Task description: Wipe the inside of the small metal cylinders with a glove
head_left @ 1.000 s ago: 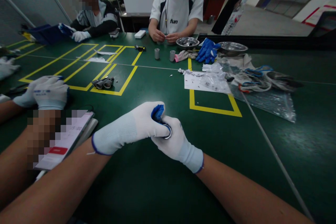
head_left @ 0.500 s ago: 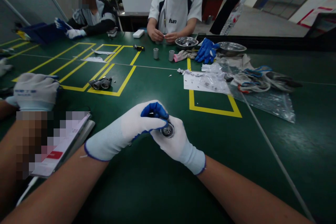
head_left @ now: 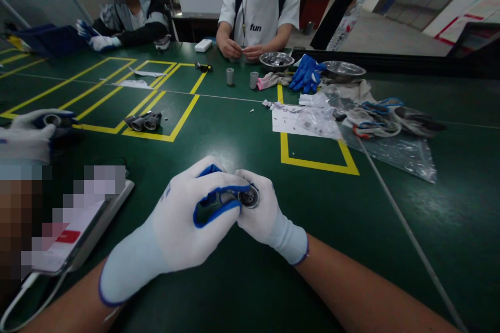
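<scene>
A small cylindrical metal part (head_left: 249,196), with a shiny rim and a dark recessed face, shows between my two gloved hands over the green table. My right hand (head_left: 260,208), in a white glove, wraps round it from the right; its fingers are mostly hidden. From the left, my left hand (head_left: 191,208), white with blue-coated fingers, pinches at the part's rim with thumb and fingertips. A gap shows between that thumb and the bent fingers, with a greyish piece of the part partly visible in it. Details inside the face are too small to make out.
Grey cylindrical parts (head_left: 144,121) lie inside yellow tape at left. A phone on a pad (head_left: 74,229) sits near my left forearm. A co-worker's gloved hand (head_left: 27,135) holds a ring-ended part. Paper (head_left: 285,119), plastic bags, gloves (head_left: 307,75) and metal bowls (head_left: 276,61) lie ahead right.
My left hand has turned and come lower, so its back faces up and its fingers grip from the left side. The right hand stays nearly still. The co-worker's hand moved left.
</scene>
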A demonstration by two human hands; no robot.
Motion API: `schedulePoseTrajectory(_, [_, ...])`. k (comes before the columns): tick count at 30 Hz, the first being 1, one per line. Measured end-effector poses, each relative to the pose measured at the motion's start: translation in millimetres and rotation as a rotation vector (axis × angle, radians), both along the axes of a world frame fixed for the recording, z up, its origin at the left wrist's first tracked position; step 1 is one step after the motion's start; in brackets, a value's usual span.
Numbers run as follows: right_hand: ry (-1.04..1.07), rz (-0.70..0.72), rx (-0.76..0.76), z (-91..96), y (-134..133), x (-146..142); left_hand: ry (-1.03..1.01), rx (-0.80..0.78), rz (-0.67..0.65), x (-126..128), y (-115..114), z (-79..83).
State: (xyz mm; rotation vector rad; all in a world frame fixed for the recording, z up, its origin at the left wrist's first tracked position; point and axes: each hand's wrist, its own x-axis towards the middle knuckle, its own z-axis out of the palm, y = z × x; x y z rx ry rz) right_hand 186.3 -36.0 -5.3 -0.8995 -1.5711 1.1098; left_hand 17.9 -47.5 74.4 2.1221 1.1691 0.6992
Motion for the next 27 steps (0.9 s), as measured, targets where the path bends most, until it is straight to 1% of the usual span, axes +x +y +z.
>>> schedulePoseTrajectory(4, [0.033, 0.039, 0.021, -1.1, 1.9, 2.0, -0.055, 0.038, 0.025, -1.7, -0.5, -8.4])
schedulePoseTrajectory(10, [0.100, 0.069, 0.025, -0.7, 3.9, 4.7, -0.133, 0.098, -0.037, -0.4, -1.4, -17.9])
schedulePoseTrajectory(16, [0.136, 0.079, 0.029, -0.2, 5.8, 6.6, -0.195, 0.062, -0.042, 1.7, -1.8, -21.4])
schedulePoseTrajectory(21, [0.206, 0.076, 0.029, -6.1, 6.3, 6.8, -0.164, 0.060, -0.021, 4.1, -2.7, -22.2])
schedulePoseTrajectory(27, [0.172, 0.050, 0.050, -6.4, 5.7, 7.9, -0.131, 0.024, -0.011, 5.4, -3.6, -21.8])
